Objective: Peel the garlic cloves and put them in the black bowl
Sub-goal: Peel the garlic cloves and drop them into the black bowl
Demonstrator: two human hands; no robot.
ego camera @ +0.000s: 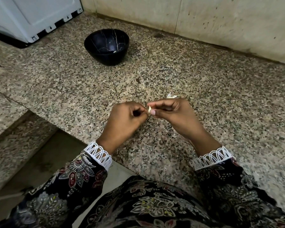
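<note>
Pinching a garlic clove between both sets of fingertips, we hold it just above the speckled granite counter. Our left hand is curled, thumb and forefinger nipping the clove's left side; our right hand grips its right side between thumb and bent fingers. Lace-edged floral sleeves cover our wrists. Just beyond the right hand lies a scrap of pale garlic skin. Farther back, well apart from the hands, the black bowl stands upright with a pale piece in its bottom. A white appliance sits at far left.
</note>
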